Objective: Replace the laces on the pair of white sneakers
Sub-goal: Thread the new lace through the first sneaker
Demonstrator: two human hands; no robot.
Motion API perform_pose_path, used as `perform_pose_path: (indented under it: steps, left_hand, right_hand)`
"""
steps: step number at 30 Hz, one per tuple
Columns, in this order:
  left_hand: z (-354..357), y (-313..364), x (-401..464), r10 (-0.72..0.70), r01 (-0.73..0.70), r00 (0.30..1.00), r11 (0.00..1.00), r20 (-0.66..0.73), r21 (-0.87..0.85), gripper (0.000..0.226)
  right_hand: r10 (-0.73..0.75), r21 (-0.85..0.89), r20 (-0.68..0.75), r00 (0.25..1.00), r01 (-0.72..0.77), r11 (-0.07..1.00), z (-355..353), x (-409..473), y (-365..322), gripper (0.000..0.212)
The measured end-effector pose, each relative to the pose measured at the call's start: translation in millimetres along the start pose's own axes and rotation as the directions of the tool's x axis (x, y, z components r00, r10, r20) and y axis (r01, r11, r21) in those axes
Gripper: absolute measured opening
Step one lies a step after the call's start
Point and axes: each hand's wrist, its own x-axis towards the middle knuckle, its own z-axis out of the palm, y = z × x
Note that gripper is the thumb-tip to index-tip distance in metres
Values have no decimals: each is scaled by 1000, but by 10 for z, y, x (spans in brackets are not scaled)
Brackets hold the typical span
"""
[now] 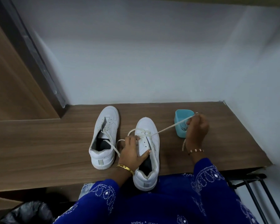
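Two white sneakers are set on the wooden counter [55,143], toes pointed toward the wall. The right sneaker [146,152], with its heel at the counter's near edge, is held by the left hand [132,152], whose fingers are curled over the tongue and left side. A cream lace [168,127] is threaded through the front eyelets of this shoe, and one end is pulled taut up to the right, where it is pinched in the clenched right hand [196,128]. The left sneaker [104,136] is seen just beside it, a loose lace end trailing across it. A small teal container [179,116] is placed behind the right hand
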Motion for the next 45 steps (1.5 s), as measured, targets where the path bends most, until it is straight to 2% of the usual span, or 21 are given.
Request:
perform_pose_path:
  steps: [2, 4, 7, 8, 10, 13, 16, 18, 20, 23, 25, 27, 30, 32, 33, 35, 37, 38, 42, 44, 45]
  left_hand:
    - [7, -3, -3, -7, 7, 1000, 1000, 15, -6, 63]
    - [0, -16, 1, -49, 52, 996, 998, 79, -39, 73]
    - [1, -58, 20, -91, 100, 983, 994, 157, -52, 89]
    - [2, -60, 23, -101, 110, 980, 993, 174, -40, 92]
    - [8, -53, 26, -118, 127, 974, 991, 194, -32, 95]
    - [22, -42, 32, -135, 143, 968, 989, 210, -26, 94]
    - [51, -57, 36, -152, 162, 964, 987, 219, -25, 91]
    - [50, -56, 30, -151, 161, 968, 986, 202, -33, 88]
    - [43, -44, 23, -157, 169, 967, 985, 199, -43, 86]
    - [34, -38, 21, -170, 182, 963, 983, 210, -38, 90]
    - [37, -49, 25, -169, 179, 963, 983, 210, -32, 91]
    - [39, -41, 34, -167, 173, 964, 985, 209, -10, 83]
    - [37, -50, 39, -138, 142, 973, 990, 183, -7, 77]
    - [29, -45, 28, -121, 128, 974, 992, 190, -22, 85]
    - [25, -40, 20, -117, 125, 974, 992, 194, -28, 90]
    - [27, -48, 21, -109, 117, 973, 993, 201, -26, 94]
    - [32, -67, 26, -108, 114, 974, 993, 199, -19, 95]
    - [36, -75, 30, -110, 115, 972, 993, 206, -16, 95]
    - [22, -69, 42, -109, 107, 968, 994, 228, 21, 89]
    - [14, -69, 49, -108, 102, 966, 994, 236, 38, 86]
    - [7, -77, 52, -110, 102, 965, 994, 237, 47, 88]
  right_hand:
    - [8, -96, 89, 996, 1, 995, -20, 15, 18, 32]
    - [76, -346, 309, 948, 37, 937, -10, -36, 133, 29]
    - [354, -646, 612, 708, 188, 740, 28, -180, 355, 11]
    - [389, -677, 646, 657, 257, 690, 42, -233, 416, 25]
    - [337, -661, 687, 644, 360, 659, 110, -347, 478, 43]
    - [218, -571, 767, 603, 489, 659, 256, -479, 504, 34]
    - [166, -581, 733, 659, 482, 656, 304, -506, 541, 16]
    - [158, -574, 735, 660, 481, 663, 291, -483, 543, 15]
    - [182, -538, 706, 685, 350, 767, 238, -408, 511, 15]
    - [175, -299, 497, 850, -21, 954, 119, -247, 328, 26]
    - [130, -131, 318, 939, -92, 987, 11, -124, 196, 33]
    - [113, -118, 250, 962, -85, 989, -65, 1, 96, 36]
    - [186, -205, 300, 936, -127, 970, -1, 80, 103, 27]
    - [145, -406, 349, 926, 10, 914, 65, 16, 175, 19]
    - [87, -492, 404, 911, 136, 860, 88, -32, 237, 29]
    - [0, -559, 586, 810, 404, 724, 135, -142, 383, 41]
    - [69, -574, 747, 661, 590, 568, 193, -287, 519, 39]
    - [106, -566, 784, 612, 633, 528, 222, -353, 589, 38]
    - [100, -568, 760, 642, 581, 583, 262, -477, 693, 17]
    - [138, -509, 769, 624, 469, 722, 200, -387, 639, 16]
    - [168, -469, 762, 625, 355, 808, 157, -325, 563, 17]
